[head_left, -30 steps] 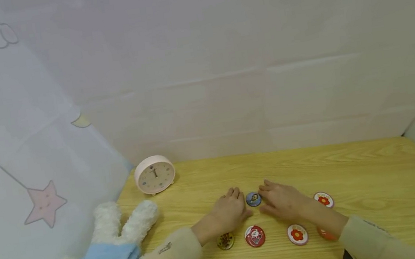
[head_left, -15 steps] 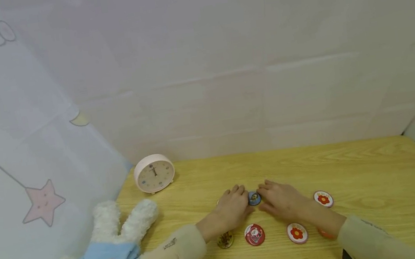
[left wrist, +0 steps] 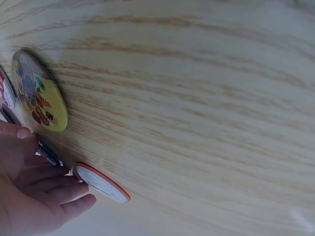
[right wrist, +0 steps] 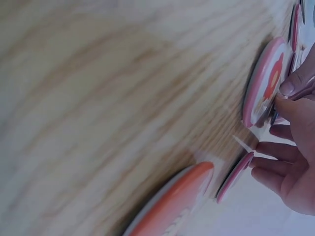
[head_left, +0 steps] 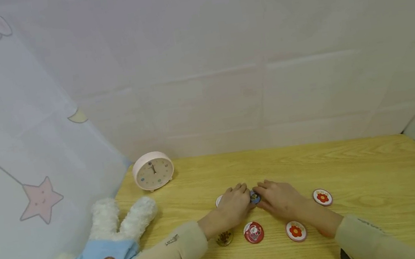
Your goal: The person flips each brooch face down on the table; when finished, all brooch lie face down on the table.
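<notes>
In the head view a small blue round badge sits between my two hands, partly covered by fingers. My left hand grips its left side. On the opposite side my right hand pinches it between thumb and fingers. The left wrist view shows the badge's dark edge between the left thumb and fingers. Nearer to me lie a red badge and a yellow badge, the latter partly under the left wrist. A white badge peeks out behind the left hand.
Two flower badges lie near the right forearm, the other flower badge farther back. An orange badge is mostly under that forearm. A pink clock stands back left; a white plush toy lies at the left table edge.
My left hand has moved right, closing in on the blue badge, which is now more covered by fingers. The white badge behind the left hand has come into view.
</notes>
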The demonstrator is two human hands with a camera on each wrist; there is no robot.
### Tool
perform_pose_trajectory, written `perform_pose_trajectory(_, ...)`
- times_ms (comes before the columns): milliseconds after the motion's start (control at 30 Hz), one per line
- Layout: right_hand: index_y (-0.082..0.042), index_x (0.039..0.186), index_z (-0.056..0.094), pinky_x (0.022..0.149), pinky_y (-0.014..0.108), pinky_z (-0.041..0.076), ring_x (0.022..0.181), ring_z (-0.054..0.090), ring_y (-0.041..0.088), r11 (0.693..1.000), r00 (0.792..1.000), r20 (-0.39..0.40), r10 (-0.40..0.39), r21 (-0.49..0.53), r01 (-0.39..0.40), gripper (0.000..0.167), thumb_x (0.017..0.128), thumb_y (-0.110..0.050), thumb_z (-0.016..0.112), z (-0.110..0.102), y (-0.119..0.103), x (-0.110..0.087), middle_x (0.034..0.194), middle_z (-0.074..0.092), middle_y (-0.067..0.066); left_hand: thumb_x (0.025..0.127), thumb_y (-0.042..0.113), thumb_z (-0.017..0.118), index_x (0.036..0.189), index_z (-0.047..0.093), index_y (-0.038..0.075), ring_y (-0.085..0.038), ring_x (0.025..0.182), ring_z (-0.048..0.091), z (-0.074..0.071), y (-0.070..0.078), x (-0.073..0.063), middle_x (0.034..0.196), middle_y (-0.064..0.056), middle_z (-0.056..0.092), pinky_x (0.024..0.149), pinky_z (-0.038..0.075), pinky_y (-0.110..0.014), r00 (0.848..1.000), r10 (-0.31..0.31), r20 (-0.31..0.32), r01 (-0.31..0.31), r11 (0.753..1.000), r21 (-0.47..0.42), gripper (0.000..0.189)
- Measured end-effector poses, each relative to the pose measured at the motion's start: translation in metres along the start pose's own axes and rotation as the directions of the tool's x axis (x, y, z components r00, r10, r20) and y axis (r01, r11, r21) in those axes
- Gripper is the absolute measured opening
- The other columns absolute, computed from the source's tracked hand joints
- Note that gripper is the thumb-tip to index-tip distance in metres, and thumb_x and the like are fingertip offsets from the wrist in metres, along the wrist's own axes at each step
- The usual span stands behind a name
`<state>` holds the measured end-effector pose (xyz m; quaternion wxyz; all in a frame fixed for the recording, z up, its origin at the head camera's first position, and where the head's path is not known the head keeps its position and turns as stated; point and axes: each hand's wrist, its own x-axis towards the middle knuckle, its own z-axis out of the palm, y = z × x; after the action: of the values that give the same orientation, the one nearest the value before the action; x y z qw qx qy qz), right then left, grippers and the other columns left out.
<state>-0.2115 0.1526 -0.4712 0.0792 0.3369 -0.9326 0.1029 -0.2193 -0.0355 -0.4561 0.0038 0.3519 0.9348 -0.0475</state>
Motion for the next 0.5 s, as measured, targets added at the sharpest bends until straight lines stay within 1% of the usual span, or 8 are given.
perform_pose_trajectory(167,-0.002,0.124,0.065,0.089,0.053,0.05,0.109,0.06,0.044,1.0,1.0,0.002,-0.015,-0.008,0.015,0.039,0.094,-0.028,0.066,0.0,0.0002,0.0009,0.124,0.062,0.023,0.101,0.042,0.051,0.135,0.056,0.003,-0.027,0.13,0.048,-0.0003,-0.0002,-0.001,0.141,-0.014,0.051,0.098,0.047,-0.042,1.0,-0.003,0.026,0.002,1.0,0.03,0.052)
perform_pose_trajectory(267,-0.002,0.123,0.066,0.09,0.053,0.05,0.11,0.06,0.045,1.0,1.0,0.004,-0.02,-0.013,0.02,0.038,0.096,-0.028,0.063,0.0,-0.0005,0.0012,0.124,0.061,0.023,0.101,0.042,0.05,0.137,0.054,0.003,-0.027,0.131,0.047,-0.0011,-0.0002,-0.0019,0.143,-0.014,0.05,0.098,0.047,-0.042,0.999,-0.006,0.038,0.004,1.0,0.03,0.053)
perform_pose_trajectory(400,-0.001,0.119,0.068,0.09,0.053,0.05,0.109,0.06,0.046,1.0,0.999,-0.023,-0.029,0.006,0.029,0.033,0.1,-0.026,0.057,0.0,-0.001,0.0015,0.122,0.063,0.024,0.101,0.04,0.05,0.137,0.053,0.003,-0.028,0.132,0.047,-0.0015,-0.0003,-0.0031,0.144,-0.014,0.048,0.098,0.047,-0.042,0.999,-0.003,0.036,0.002,1.0,0.025,0.052)
perform_pose_trajectory(500,-0.003,0.111,0.072,0.09,0.053,0.05,0.106,0.063,0.043,0.999,0.997,-0.062,-0.041,0.015,0.042,0.027,0.1,-0.023,0.056,0.0003,0.0001,0.0017,0.116,0.066,0.021,0.101,0.038,0.051,0.136,0.054,0.004,-0.029,0.13,0.048,-0.0011,-0.0005,-0.0032,0.141,-0.014,0.051,0.097,0.048,-0.042,1.0,-0.001,0.011,0.0,1.0,0.011,0.049)
